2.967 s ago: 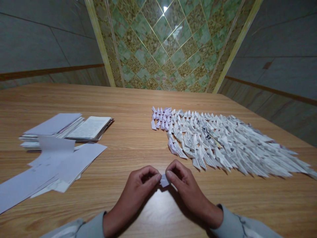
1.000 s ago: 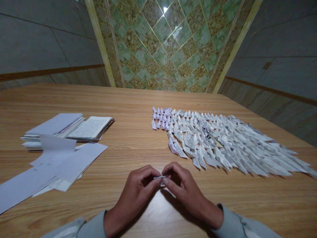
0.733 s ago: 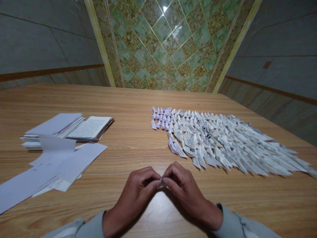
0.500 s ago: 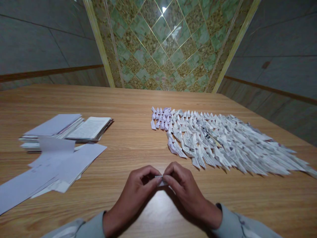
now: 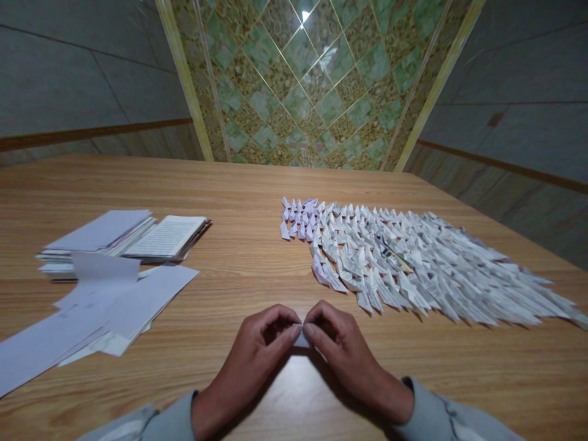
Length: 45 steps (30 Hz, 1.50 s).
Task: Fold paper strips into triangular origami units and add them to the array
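Note:
Both my hands meet at the middle of the wooden table, close to its near edge. My left hand [image 5: 258, 361] and my right hand [image 5: 348, 361] pinch a small folded paper piece [image 5: 302, 339] between their fingertips. Only its pale lower tip shows; the fingers hide the rest. Farther off, beyond my right hand, several rows of folded paper units [image 5: 404, 263] lie packed together, printed white ones and a lilac group [image 5: 297, 219] at their left end. Neither hand touches those rows.
To the left on the table [image 5: 294, 404] lie loose white sheets [image 5: 124, 309] and a stack of paper with an open printed booklet [image 5: 168, 237]. Grey wall panels and a green patterned tile strip rise beyond the table's far edge.
The paper piece has shifted in my fingertips: its thin edge above them is gone and a pale tip shows below. My hands stay in nearly the same place, and the rows and sheets have not moved.

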Available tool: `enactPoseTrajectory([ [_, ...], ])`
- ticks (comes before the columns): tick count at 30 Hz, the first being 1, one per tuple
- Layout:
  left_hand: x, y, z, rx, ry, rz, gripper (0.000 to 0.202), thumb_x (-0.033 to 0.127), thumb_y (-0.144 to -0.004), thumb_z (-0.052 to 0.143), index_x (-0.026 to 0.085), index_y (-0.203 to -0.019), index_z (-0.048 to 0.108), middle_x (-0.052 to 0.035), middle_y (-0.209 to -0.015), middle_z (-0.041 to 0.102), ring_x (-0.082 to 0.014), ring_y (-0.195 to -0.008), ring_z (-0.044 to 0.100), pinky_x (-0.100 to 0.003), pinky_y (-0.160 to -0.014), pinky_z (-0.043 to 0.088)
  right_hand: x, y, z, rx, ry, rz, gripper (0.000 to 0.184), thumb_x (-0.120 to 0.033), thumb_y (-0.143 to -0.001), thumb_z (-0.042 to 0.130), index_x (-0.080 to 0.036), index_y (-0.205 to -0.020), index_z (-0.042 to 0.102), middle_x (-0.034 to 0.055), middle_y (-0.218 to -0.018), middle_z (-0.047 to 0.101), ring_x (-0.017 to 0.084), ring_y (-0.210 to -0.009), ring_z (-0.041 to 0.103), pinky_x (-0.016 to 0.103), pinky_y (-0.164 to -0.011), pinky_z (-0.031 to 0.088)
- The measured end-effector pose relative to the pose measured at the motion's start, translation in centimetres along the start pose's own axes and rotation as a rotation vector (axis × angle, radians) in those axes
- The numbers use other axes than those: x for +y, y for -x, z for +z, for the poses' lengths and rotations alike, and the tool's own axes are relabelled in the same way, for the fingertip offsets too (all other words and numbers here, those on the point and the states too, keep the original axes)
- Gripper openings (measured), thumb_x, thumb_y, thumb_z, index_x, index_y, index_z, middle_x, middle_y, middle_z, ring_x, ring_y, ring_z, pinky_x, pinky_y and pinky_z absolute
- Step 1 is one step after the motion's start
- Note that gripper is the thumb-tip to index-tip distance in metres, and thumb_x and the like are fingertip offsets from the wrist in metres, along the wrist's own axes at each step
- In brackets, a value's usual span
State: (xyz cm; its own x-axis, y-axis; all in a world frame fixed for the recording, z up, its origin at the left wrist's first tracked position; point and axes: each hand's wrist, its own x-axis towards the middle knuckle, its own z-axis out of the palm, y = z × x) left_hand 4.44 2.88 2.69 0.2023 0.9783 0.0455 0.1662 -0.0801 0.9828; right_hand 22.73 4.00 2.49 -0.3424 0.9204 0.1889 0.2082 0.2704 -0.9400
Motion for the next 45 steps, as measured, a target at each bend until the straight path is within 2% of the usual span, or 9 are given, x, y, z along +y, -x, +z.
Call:
enactPoseTrajectory([
  [5, 0.1, -0.2, 0.0, 0.009, 0.073, -0.049, 0.018, 0.032, -0.086, 0.069, 0.016, -0.079, 0.074, -0.0050, -0.076, 0.073, -0.0195, -0.072, 0.065, -0.028, -0.068, 0.050, 0.2, -0.1, 0.0, 0.011, -0.187, 0.033, 0.020, -0.036, -0.096, 0.057, -0.020, -0.085, 0.060, 0.0001, -0.078, 0.061, 0.016, -0.074, 0.055, 0.027, -0.068, 0.044],
  [9, 0.3, -0.1, -0.4, 0.046, -0.058, 0.028, 0.018, 0.032, -0.088, 0.069, 0.019, -0.080, 0.079, -0.0046, -0.077, 0.075, -0.0199, -0.074, 0.068, -0.027, -0.069, 0.049, 0.0, 0.1, 0.1, -0.006, -0.113, 0.029, 0.016, -0.032, -0.096, 0.058, -0.019, -0.089, 0.063, 0.0017, -0.080, 0.065, 0.016, -0.075, 0.058, 0.028, -0.067, 0.044],
  [14, 0.1, 0.0, -0.5, 0.025, -0.173, 0.143, 0.018, 0.030, -0.091, 0.068, 0.023, -0.080, 0.081, -0.0037, -0.076, 0.076, -0.0193, -0.072, 0.069, -0.026, -0.067, 0.050, 0.2, 0.1, 0.1, 0.035, 0.023, -0.002, 0.015, -0.030, -0.093, 0.062, -0.019, -0.086, 0.068, 0.0037, -0.081, 0.067, 0.019, -0.078, 0.060, 0.030, -0.070, 0.045],
  [20, -0.3, 0.2, -0.5, 0.026, -0.224, 0.197, 0.015, 0.027, -0.093, 0.067, 0.023, -0.088, 0.080, -0.0034, -0.081, 0.077, -0.0187, -0.074, 0.070, -0.025, -0.070, 0.050, 0.5, -0.1, 0.2, 0.103, -0.019, -0.019, 0.016, -0.032, -0.088, 0.070, -0.020, -0.078, 0.072, 0.0017, -0.073, 0.069, 0.017, -0.070, 0.061, 0.029, -0.065, 0.044],
  [24, 0.0, 0.3, -0.5, 0.021, -0.197, 0.190, 0.022, 0.028, -0.095, 0.065, 0.021, -0.079, 0.078, -0.0027, -0.074, 0.074, -0.0174, -0.070, 0.068, -0.025, -0.067, 0.049, 0.2, 0.0, 0.2, 0.111, -0.106, 0.054, 0.020, -0.033, -0.085, 0.073, -0.019, -0.072, 0.070, 0.0015, -0.069, 0.068, 0.016, -0.065, 0.060, 0.028, -0.061, 0.044],
  [31, 0.4, 0.5, 0.0, 0.048, -0.072, 0.124, 0.026, 0.030, -0.095, 0.062, 0.019, -0.075, 0.072, -0.0020, -0.073, 0.070, -0.0172, -0.070, 0.064, -0.025, -0.067, 0.047, -0.1, 0.1, 0.2, 0.122, -0.132, 0.040, 0.020, -0.030, -0.088, 0.068, -0.019, -0.072, 0.067, 0.0004, -0.070, 0.064, 0.017, -0.068, 0.058, 0.029, -0.064, 0.043],
  [36, 0.2, 0.3, 0.0, 0.178, 0.022, 0.047, 0.024, 0.033, -0.091, 0.065, 0.018, -0.072, 0.068, 0.0001, -0.068, 0.065, -0.0151, -0.065, 0.059, -0.024, -0.061, 0.046, 0.3, 0.0, 0.1, 0.179, -0.161, 0.048, 0.020, -0.031, -0.090, 0.065, -0.020, -0.074, 0.063, -0.0010, -0.070, 0.061, 0.015, -0.066, 0.055, 0.028, -0.063, 0.043],
  [40, -0.3, 0.0, 0.1, 0.269, 0.184, -0.039, 0.026, 0.041, -0.092, 0.065, 0.018, -0.081, 0.067, 0.0020, -0.065, 0.063, -0.0146, -0.059, 0.058, -0.023, -0.056, 0.047, 0.6, -0.2, 0.1, 0.235, -0.174, 0.036, 0.020, -0.034, -0.093, 0.062, -0.020, -0.079, 0.060, -0.0016, -0.073, 0.059, 0.015, -0.068, 0.054, 0.027, -0.063, 0.043],
  [45, -0.8, -0.1, 0.2, 0.374, 0.318, -0.044, 0.028, 0.047, -0.091, 0.068, 0.019, -0.089, 0.065, -0.0038, -0.091, 0.075, -0.0174, -0.076, 0.068, -0.027, -0.070, 0.054, 0.7, 0.1, 0.3, 0.234, -0.096, -0.031, 0.017, -0.031, -0.100, 0.052, -0.022, -0.086, 0.057, -0.0007, -0.078, 0.060, 0.016, -0.072, 0.056, 0.027, -0.065, 0.045],
])
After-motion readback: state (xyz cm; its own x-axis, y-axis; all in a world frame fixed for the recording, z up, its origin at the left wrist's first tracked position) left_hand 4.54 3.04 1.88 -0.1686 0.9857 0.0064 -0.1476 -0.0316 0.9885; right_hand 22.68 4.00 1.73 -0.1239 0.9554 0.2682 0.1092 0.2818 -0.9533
